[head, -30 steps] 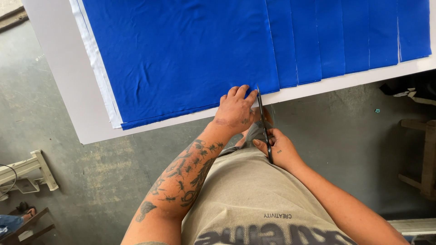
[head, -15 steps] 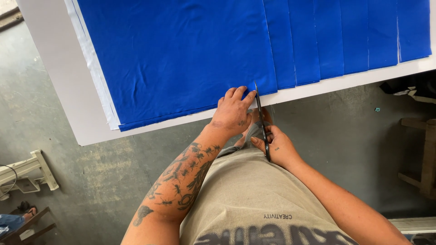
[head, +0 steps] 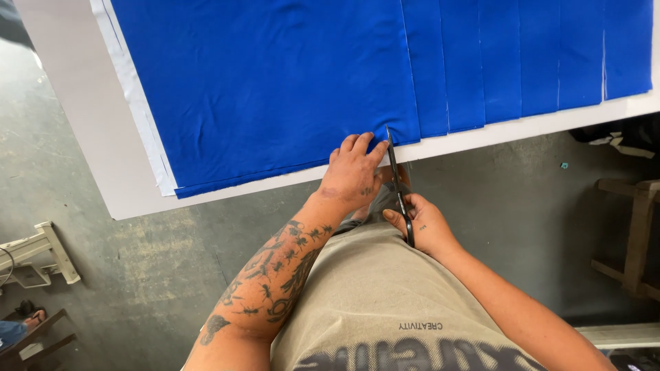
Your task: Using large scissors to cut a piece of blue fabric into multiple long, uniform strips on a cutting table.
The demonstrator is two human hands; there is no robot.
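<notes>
A large sheet of bright blue fabric (head: 275,82) lies spread on a white table (head: 89,151), with several cut strips (head: 495,62) to its right. My left hand (head: 352,172) presses flat on the fabric's near edge. Beside it, my right hand (head: 423,223) grips black scissors (head: 397,182), whose blades point away from me and touch the fabric edge just right of my left fingers.
White underlayers (head: 137,117) stick out along the fabric's left side. A grey concrete floor lies below the table. A wooden stool (head: 636,233) stands at the right, a white frame (head: 41,257) at the left, and scraps (head: 622,141) under the table's right end.
The view has shifted slightly. My hands stay at the fabric's near edge, with the scissors' tips at the same cut line.
</notes>
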